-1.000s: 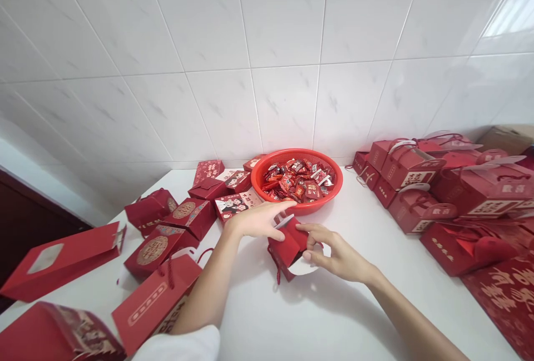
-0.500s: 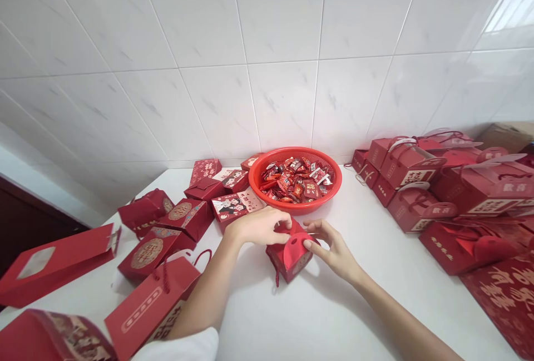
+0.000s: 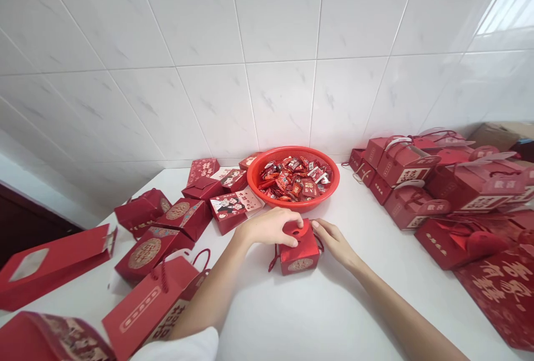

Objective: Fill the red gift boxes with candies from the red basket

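A small red gift box (image 3: 299,255) with a round gold emblem on its front stands upright on the white table, cords hanging at both sides. My left hand (image 3: 275,227) is curled over its top from the left, thumb and fingers gripping the top flap with the round hole. At the back right corner, my right hand (image 3: 334,240) holds the box's edge between thumb and fingers; some of its fingertips are hidden behind the box. Just behind stands a red plastic basket (image 3: 294,205) of candies in red wrappers (image 3: 287,180).
Several red boxes (image 3: 179,213) lie at the left, beside a red gift bag (image 3: 142,308) with a cord handle. Stacked handled boxes (image 3: 411,163) and a flat red bag (image 3: 500,294) fill the right. A tiled wall (image 3: 275,105) rises behind the table (image 3: 267,316).
The box has been turned so its emblem side faces me. Its top flaps now stand up where one leaned forward before. My right hand has shifted to the back right corner.
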Demonstrator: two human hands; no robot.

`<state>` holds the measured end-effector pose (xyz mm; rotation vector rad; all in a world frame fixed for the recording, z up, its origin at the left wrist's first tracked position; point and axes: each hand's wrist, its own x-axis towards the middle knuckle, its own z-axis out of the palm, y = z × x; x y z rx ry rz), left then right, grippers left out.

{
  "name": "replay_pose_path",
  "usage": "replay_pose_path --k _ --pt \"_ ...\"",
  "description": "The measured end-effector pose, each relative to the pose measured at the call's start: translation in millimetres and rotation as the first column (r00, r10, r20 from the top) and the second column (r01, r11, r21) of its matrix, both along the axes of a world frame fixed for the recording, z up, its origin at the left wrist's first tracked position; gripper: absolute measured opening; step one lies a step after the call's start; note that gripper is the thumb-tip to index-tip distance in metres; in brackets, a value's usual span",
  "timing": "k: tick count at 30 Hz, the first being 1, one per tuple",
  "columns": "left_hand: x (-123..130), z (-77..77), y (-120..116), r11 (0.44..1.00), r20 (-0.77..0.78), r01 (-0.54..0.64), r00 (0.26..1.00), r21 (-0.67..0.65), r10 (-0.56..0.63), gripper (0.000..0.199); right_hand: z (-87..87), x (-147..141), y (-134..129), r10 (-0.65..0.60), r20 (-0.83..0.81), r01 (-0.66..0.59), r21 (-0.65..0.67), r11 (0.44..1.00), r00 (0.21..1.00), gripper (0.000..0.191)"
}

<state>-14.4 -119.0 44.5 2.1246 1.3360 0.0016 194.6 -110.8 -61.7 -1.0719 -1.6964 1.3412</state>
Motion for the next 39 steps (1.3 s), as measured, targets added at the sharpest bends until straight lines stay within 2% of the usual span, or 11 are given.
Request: replay_pose_path --k 4,12,17,23,27,30,34,36,39 --pt "-6 -1.4 0 0.999 -0.012 -0.017 1.000 -0.052 0.016 0.053 -2.7 2 3 -0.071 0.097 0.065 0.064 0.996 0.993 0.061" --pt "-9 -3.2 3 0.999 -0.022 0.025 0.999 -0.042 -0.026 0.056 -0.7 3 1 -0.051 0.152 0.044 0.053 0.998 0.987 0.057" --pt "-9 -5.2 7 0.997 -0.143 0.003 0.990 -0.082 -0.015 0.070 -1.0 2 3 -0.033 0.043 0.033 0.003 0.999 0.999 0.056" --pt "-10 -11.4 9 0.996 -0.075 -0.027 0.997 -0.084 0.020 0.090 10.0 4 1 0.014 -0.162 -0.044 -0.182 0.982 0.987 0.050" --pt "-10 -9.5 6 0.993 0.003 -0.098 0.995 -0.066 0.098 0.091 25.1 15 1 0.048 -0.291 -0.119 -0.233 0.965 0.955 0.047" --pt "-13 -4.6 3 0.992 0.170 -0.102 0.979 -0.068 0.112 0.083 38.4 24 2 0.025 -0.376 -0.123 -0.239 0.963 0.926 0.045" --pt "-22 3.5 0 0.971 0.437 -0.107 0.879 -0.212 0.192 0.071 56.8 32 4 -0.017 -0.452 -0.086 -0.206 0.975 0.892 0.040" --pt "-25 8.7 0 0.955 0.575 -0.097 0.780 -0.280 0.247 0.063 66.1 35 4 -0.017 -0.467 -0.068 -0.165 0.984 0.884 0.037" --pt "-25 18.5 -5 0.950 0.756 -0.092 0.584 -0.300 0.295 0.046 80.7 37 2 0.024 -0.444 -0.066 -0.080 0.995 0.896 0.035"
